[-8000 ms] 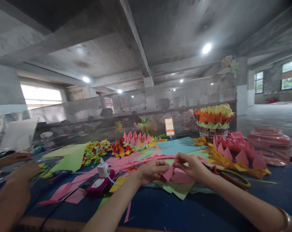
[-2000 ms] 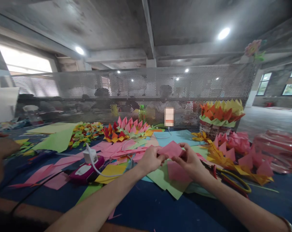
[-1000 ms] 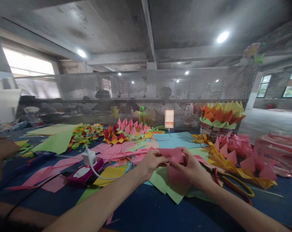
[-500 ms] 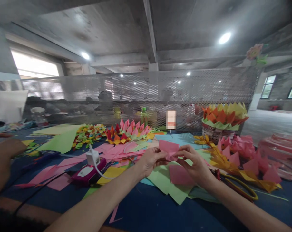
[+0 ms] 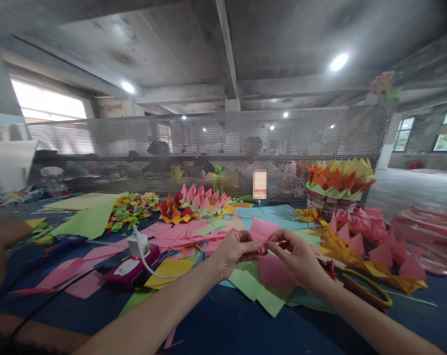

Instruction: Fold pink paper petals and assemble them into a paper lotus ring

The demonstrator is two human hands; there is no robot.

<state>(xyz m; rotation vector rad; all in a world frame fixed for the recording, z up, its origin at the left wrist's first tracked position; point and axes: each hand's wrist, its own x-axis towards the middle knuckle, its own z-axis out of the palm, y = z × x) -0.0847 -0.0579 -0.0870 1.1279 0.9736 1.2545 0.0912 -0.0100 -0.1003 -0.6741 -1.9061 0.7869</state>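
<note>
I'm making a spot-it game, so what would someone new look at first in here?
Probably the spiky orange and yellow paper shapes at the right, in front of the grey mesh screen. Then maybe the pink paper pinched by the left hand and right hand in the middle. The purple box with a white plug, on the blue table to the left, stands out too.

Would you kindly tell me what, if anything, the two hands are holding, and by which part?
A piece of pink paper: the left hand and the right hand pinch its lower part, which their fingers partly hide.
</note>
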